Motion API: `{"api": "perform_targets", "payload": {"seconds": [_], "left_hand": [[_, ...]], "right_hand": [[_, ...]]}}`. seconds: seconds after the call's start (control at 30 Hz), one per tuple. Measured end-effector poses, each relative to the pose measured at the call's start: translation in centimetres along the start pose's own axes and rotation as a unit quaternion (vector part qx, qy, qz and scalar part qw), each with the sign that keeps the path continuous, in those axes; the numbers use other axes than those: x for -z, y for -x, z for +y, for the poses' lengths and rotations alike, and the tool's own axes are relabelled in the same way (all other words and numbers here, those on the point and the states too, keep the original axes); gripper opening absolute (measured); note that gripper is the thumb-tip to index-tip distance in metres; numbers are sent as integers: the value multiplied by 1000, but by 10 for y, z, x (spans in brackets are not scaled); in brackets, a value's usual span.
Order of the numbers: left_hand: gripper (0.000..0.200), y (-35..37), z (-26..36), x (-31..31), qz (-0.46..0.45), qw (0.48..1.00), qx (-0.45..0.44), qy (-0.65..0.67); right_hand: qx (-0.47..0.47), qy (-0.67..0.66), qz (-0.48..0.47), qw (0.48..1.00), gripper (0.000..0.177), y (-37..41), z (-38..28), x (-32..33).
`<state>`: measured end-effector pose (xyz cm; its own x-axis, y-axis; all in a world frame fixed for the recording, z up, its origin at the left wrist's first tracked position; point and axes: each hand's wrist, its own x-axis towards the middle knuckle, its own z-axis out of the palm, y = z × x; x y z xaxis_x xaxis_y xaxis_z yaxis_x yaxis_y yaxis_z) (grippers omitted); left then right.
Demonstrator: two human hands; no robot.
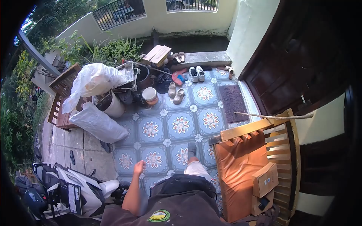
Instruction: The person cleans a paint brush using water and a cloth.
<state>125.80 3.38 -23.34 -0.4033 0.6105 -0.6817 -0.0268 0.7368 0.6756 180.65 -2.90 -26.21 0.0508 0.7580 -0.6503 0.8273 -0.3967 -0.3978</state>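
My left hand [139, 167] hangs in front of my body above the patterned tile floor [166, 130], its fingers curled in and nothing visible in them. It touches none of the things around. Nearest on its left are a parked white and black motorcycle [83, 188] and a full white sack [98, 122] lying on the floor. My right hand is out of the picture. One foot [192, 150] in a grey sock or shoe steps forward on the tiles.
On the right stands a wooden bench [241, 165] with an orange cushion and a cardboard box [265, 180]; a stick [275, 116] lies across its end. Ahead are a white bucket [150, 96], beige clogs [176, 93], white shoes [197, 74], a doormat [233, 101] and a dark door [286, 64].
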Motion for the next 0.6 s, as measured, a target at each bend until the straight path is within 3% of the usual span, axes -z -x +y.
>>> {"api": "perform_targets", "payload": {"seconds": [0.13,0.27,0.5,0.57,0.6], "left_hand": [[40,-50,44,-40,20,997,-71,11],[39,-85,91,-56,78,995,-42,-54],[40,-126,103,-4,173,984,-29,1],[42,-140,100,18,200,979,32,30],[47,-158,80,37,148,985,89,-13]], "right_hand": [[-35,32,-10,999,38,-56,-42,68],[-54,60,-9,997,38,-131,-105,126],[-71,154,-46,985,39,-229,-224,180],[-52,48,62,996,35,-307,-235,175],[-27,-32,68,997,34,-351,-240,161]]}}
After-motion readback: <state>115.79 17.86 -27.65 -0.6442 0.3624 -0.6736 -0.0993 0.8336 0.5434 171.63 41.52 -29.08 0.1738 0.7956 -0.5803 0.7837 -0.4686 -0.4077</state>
